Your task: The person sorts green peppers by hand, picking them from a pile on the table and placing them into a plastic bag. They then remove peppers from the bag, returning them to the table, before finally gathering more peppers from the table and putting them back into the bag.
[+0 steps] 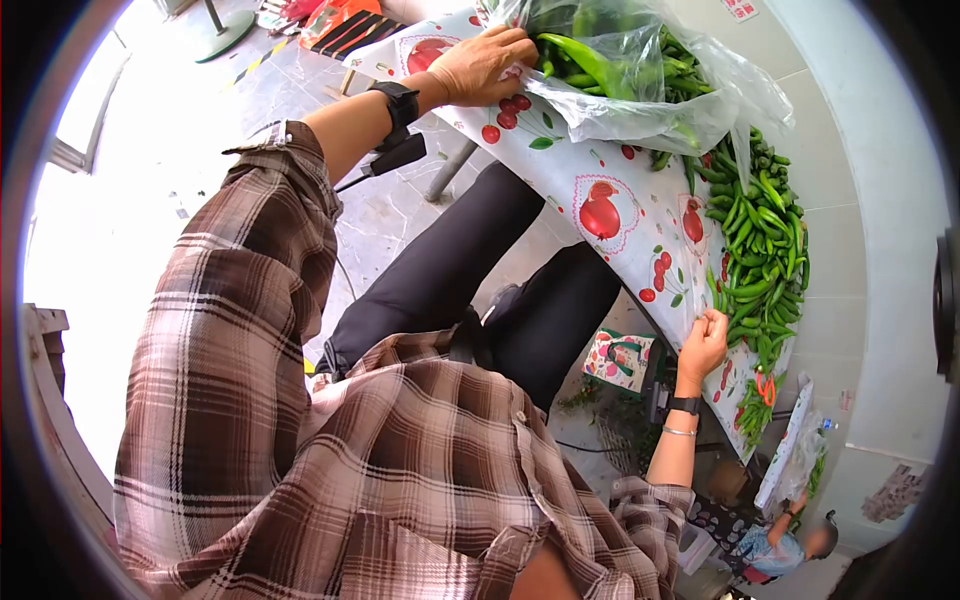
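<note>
My left hand point(482, 66), with a black watch on its wrist, has its fingers curled on the rim of a clear plastic bag point(640, 120) at the top. Large green peppers point(585, 62) lie in the bag. At the right, my right hand point(704, 342) is closed in a pinch by the table's near edge; what it holds, if anything, is too small to tell. Beside it, a long pile of small green chillies point(765, 250) spreads along the far side of the table point(640, 205), which has a fruit-print cover.
Orange-handled scissors point(766, 388) lie at the chillies' lower end. Under the table stands a patterned bag point(620, 360). A person point(775, 550) sits at another table point(785, 445) at lower right. A wall point(830, 260) runs behind the chillies. Table legs are near my knees.
</note>
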### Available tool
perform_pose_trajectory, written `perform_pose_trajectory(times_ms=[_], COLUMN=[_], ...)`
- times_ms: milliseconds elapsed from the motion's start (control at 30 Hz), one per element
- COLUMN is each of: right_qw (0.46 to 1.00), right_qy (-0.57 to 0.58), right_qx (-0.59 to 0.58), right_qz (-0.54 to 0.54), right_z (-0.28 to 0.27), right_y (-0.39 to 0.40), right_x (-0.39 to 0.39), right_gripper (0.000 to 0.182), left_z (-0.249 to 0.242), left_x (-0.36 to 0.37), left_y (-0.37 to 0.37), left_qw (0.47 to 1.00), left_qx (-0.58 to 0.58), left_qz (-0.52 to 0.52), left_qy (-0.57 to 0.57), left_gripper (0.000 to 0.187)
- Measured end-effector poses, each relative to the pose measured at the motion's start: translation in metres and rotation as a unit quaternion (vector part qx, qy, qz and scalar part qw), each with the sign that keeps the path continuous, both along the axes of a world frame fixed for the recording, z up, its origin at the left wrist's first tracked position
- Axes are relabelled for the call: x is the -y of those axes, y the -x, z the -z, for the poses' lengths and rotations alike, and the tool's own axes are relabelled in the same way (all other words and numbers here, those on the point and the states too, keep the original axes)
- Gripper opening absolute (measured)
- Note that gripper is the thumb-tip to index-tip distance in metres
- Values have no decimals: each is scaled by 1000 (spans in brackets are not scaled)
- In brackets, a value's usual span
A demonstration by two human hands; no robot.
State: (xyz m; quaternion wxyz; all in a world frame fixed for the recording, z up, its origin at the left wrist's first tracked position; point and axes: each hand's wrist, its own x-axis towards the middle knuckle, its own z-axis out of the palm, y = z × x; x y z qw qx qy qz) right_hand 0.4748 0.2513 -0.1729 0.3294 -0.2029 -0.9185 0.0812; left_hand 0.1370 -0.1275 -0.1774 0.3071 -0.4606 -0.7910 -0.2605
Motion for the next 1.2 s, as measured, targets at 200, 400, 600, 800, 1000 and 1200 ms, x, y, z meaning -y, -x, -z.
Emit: perform_pose_trajectory(times_ms=[200,400,600,800,1000,1200], right_qw=[999,999,999,999,999,999], right_qy=[31,40,33,42,42,34], right_qx=[11,12,-3,-17,9,-8], right_qz=[3,-9,-5,13,17,0], right_z=[-2,-1,2,1,-2,-2], right_y=[0,-1,-1,-3,-4,-3], right_x=[4,1,-3,0,1,1], right_gripper=[8,8,10,11,9,8], left_z=[-4,-4,-6,-9,-10,-11], left_x=[1,2,3,-2,-3,-3], left_y=[-6,-5,-6,-7,-9,-9], left_qw=[998,998,999,1000,999,999], left_qx=[57,66,30,28,37,32], left_qz=[15,14,40,2,-5,7], left_qy=[-10,-7,-10,11,15,13], left_gripper=[28,27,27,28,29,26])
